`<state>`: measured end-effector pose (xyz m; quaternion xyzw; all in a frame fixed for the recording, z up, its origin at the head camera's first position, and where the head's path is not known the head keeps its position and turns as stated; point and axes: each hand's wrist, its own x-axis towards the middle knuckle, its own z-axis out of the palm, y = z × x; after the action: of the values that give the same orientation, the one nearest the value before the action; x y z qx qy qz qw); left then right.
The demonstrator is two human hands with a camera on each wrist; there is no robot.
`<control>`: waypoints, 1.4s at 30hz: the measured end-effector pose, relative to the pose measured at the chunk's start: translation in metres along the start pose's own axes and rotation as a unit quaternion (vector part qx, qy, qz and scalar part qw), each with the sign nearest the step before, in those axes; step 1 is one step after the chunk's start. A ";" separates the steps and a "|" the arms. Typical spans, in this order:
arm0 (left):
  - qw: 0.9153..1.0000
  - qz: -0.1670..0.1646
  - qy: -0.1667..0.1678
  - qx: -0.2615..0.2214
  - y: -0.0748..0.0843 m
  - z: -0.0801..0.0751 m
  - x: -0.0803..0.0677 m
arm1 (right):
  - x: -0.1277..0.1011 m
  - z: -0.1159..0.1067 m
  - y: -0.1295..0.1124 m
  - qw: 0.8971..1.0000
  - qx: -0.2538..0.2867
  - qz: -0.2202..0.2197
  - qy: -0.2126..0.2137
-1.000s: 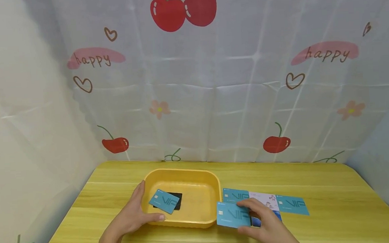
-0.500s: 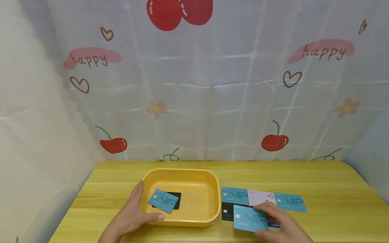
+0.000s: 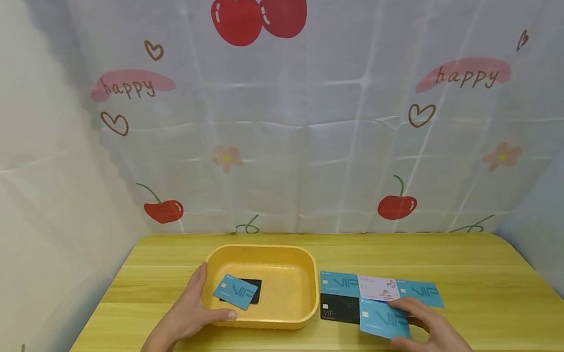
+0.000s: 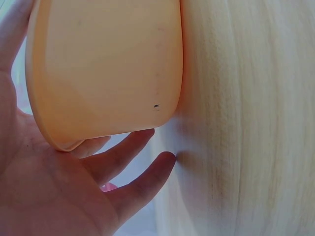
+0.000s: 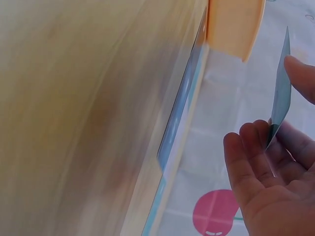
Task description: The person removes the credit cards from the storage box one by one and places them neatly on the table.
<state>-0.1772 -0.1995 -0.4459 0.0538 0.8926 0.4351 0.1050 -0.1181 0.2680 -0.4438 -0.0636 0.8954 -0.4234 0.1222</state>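
Two cards (teal over black) (image 3: 237, 292) already in yellow tub (image 3: 297, 266). Left hand (image 3: 189, 311) steadies tub rim, fingers relaxed. Right hand (image 3: 429, 331) pinches teal VIP card (image 3: 384, 319); four cards (image 3: 378, 291) left on tabletop (image 3: 488, 292) right of tub.

The yellow rectangular plastic tub (image 3: 290, 304) sits on the pale wooden table (image 3: 486, 271). In the tub a teal VIP card (image 3: 236, 292) lies on a black card (image 3: 254, 288). The left hand (image 3: 188, 313) is at the tub's left wall. Right of the tub lies a row of cards: a second teal VIP card (image 3: 339, 283), a white flowered card (image 3: 378, 288), a third teal card (image 3: 422, 292). A black VIP card (image 3: 339, 307) lies before that row. The right hand (image 3: 429, 331) holds a fourth teal card (image 3: 384, 318) right of the black VIP card.
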 end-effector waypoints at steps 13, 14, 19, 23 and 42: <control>1.000 -0.003 0.001 0.001 0.003 0.000 -0.001 | -0.002 -0.014 0.026 1.000 -0.017 -0.015 -0.012; 1.000 -0.002 0.001 0.001 0.003 0.000 -0.001 | -0.002 -0.015 0.028 1.000 -0.019 -0.019 -0.012; 1.000 0.001 0.001 0.000 0.003 0.000 -0.001 | -0.004 -0.021 0.041 1.000 -0.019 0.003 -0.012; 1.000 0.001 0.002 0.001 0.002 -0.001 -0.001 | -0.004 -0.027 0.048 0.999 -0.024 0.027 -0.006; 1.000 0.004 0.004 0.002 -0.001 0.000 0.001 | 0.000 -0.048 0.075 0.994 -0.044 0.105 -0.003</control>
<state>-0.1783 -0.1995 -0.4468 0.0560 0.8938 0.4335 0.1000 -0.1320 0.3512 -0.4728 0.0238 0.9144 -0.3686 0.1660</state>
